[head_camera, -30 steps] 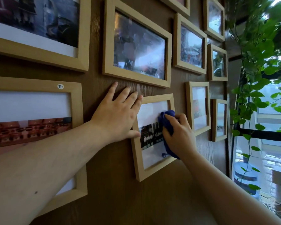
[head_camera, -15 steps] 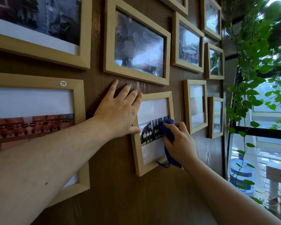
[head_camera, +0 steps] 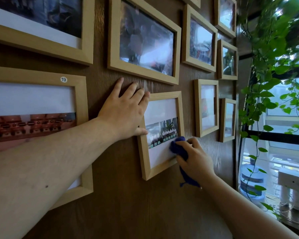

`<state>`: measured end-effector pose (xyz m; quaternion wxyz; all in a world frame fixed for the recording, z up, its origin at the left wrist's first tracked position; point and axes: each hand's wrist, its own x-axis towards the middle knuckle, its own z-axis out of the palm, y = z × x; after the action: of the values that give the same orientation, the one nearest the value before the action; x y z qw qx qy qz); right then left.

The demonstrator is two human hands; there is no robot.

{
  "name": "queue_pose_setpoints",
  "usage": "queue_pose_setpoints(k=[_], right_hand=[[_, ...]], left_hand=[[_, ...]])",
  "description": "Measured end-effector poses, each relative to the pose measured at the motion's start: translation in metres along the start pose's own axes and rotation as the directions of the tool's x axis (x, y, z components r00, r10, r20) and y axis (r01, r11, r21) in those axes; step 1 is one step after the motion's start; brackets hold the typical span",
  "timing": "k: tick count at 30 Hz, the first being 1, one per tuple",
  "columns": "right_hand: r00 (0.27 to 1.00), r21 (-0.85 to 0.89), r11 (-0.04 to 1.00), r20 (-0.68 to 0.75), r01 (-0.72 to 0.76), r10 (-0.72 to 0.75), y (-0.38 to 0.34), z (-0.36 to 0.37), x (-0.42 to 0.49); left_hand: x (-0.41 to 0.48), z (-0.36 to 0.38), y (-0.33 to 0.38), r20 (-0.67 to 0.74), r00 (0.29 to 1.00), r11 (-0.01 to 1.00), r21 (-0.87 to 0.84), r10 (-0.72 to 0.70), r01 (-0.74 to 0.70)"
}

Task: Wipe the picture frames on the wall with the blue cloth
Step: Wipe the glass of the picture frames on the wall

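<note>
A small light-wood picture frame (head_camera: 145,163) hangs on the brown wood wall (head_camera: 121,204), holding a photo of a row of people. My right hand (head_camera: 195,159) is shut on the bunched blue cloth (head_camera: 179,148) and presses it against the glass at the frame's lower right corner; a tail of cloth hangs below my wrist. My left hand (head_camera: 123,111) lies flat with fingers spread on the wall and the frame's upper left edge, the thumb resting on the left rail.
Several more wood frames surround it: a large one numbered 19 (head_camera: 79,94) at left, a wide one (head_camera: 143,73) above, smaller ones (head_camera: 206,107) at right. A trailing green plant (head_camera: 269,80) hangs by the window at right, with a water bottle (head_camera: 252,178) below.
My right hand has slid the blue cloth down the glass from the frame's upper right to its lower right corner. The left hand has stayed flat in place.
</note>
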<state>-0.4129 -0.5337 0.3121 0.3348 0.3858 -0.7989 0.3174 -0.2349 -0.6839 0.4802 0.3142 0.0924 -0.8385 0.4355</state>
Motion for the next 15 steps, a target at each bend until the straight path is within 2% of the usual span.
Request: queue_pose_setpoints(k=[3,5,12,15], right_hand=[[0.998,-0.104,0.995,0.056,-0.01,0.015,0.004,-0.002,-0.001],[0.995,-0.114,0.993,0.099,0.015,-0.004,-0.006,-0.005,-0.003],[0.953,-0.003,0.983,0.247,0.184,-0.178,-0.053,-0.008,-0.016],[0.935,0.066,0.976,0.277,0.21,-0.22,-0.063,-0.011,-0.017]], left_hand=[[0.0,0.001,0.001,-0.004,1.0,1.0,0.011,-0.002,0.002],[-0.001,0.0,0.001,-0.004,1.0,1.0,0.018,-0.001,0.001],[-0.001,-0.002,0.002,0.008,1.0,1.0,0.025,-0.008,0.008],[-0.001,-0.004,0.001,0.019,1.0,1.0,0.018,-0.009,0.008]])
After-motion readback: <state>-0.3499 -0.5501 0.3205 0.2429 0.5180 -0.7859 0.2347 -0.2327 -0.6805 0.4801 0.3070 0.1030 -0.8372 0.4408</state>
